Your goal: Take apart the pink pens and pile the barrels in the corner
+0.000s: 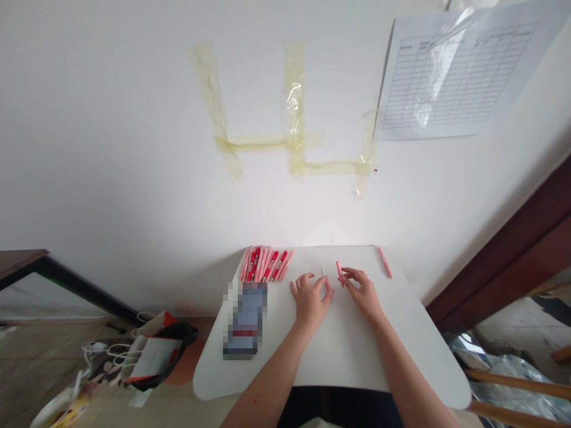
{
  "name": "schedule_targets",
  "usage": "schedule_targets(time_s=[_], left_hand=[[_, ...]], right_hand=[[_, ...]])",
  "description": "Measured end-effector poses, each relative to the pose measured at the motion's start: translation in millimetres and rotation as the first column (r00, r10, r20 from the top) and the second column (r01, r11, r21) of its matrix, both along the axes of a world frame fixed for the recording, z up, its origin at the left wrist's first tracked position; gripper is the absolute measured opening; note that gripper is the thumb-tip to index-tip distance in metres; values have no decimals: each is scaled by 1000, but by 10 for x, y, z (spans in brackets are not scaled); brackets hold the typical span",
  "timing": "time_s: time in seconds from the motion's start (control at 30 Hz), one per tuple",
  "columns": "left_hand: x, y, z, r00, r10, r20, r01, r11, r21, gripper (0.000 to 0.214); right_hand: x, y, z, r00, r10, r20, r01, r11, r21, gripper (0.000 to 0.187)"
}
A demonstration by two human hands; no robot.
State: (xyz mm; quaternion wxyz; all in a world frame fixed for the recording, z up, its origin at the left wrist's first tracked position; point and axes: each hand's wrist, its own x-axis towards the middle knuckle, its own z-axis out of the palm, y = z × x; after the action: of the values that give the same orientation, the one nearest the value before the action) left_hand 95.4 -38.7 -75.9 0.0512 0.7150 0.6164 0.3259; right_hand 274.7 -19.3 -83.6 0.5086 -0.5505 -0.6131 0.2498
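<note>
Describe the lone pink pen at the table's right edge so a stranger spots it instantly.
On the white table, look past the right hand to the far edge. The pink pen lies there slanted and alone, apart from the packed row of pens.

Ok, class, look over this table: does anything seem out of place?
One pink pen lies alone, slanted, near the right edge of the table, apart from the tight row of pens at the far left, so it looks stray.

Worn at head height, looking forward and down from behind the near edge of a white table (339, 356), close above the left hand (310, 303) and right hand (363, 294) toward 6 o'clock, with a white wall (134, 178) filling 12 o'clock.
</note>
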Motion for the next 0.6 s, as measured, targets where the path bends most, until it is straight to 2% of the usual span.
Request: schedule_targets(time_s=[0.17,0.4,0.5,0.6], left_hand=[[13,-14,5,998,-47,-46,45,998,-38,24],[24,-30,35,998,-24,-50,23,1000,-13,18],[29,-30,30,999,2,-47,-3,1000,-2,18],[27,-24,18,999,13,-37,-13,1000,-2,21]], right_hand=[[-5,2,13,1000,-10,-12,10,1000,8,34],[14,16,-11,999,-20,-29,21,1000,22,38],[23,16,-15,999,-7,-46,9,999,35,34],[40,31,-44,999,-29,-17,29,1000,-4,29]])
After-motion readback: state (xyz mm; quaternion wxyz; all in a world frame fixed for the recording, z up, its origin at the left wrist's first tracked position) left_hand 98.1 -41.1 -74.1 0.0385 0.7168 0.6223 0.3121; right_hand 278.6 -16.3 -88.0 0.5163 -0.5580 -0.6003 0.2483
